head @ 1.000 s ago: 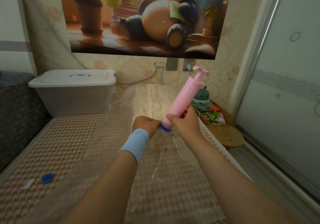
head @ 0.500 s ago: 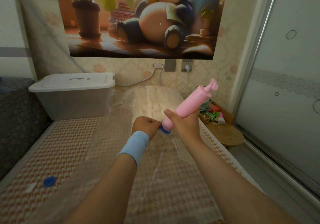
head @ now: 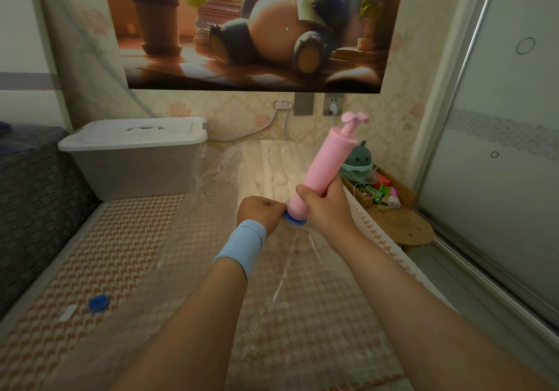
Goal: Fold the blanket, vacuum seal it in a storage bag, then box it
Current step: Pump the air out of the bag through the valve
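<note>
A clear storage bag (head: 193, 239) lies along the patterned bed, with the folded cream blanket (head: 272, 169) inside its far end. My right hand (head: 325, 206) grips a pink hand pump (head: 325, 166), tilted up to the right, its base set on the bag's blue valve (head: 293, 220). My left hand (head: 260, 212), with a light blue wristband, pinches the bag at that valve. A loose blue valve cap (head: 98, 303) and a small white clip (head: 68, 312) lie on the bed at the left.
A white-lidded storage box (head: 133, 154) stands at the head of the bed, left. A round wooden stool (head: 405, 227) with toys sits right of the bed. A sliding glass door (head: 499, 148) fills the right side. A grey sofa arm (head: 33, 197) borders the left.
The pump swung down to the right, then came back up steeper. Both hands stayed at the valve. The camera dipped slightly.
</note>
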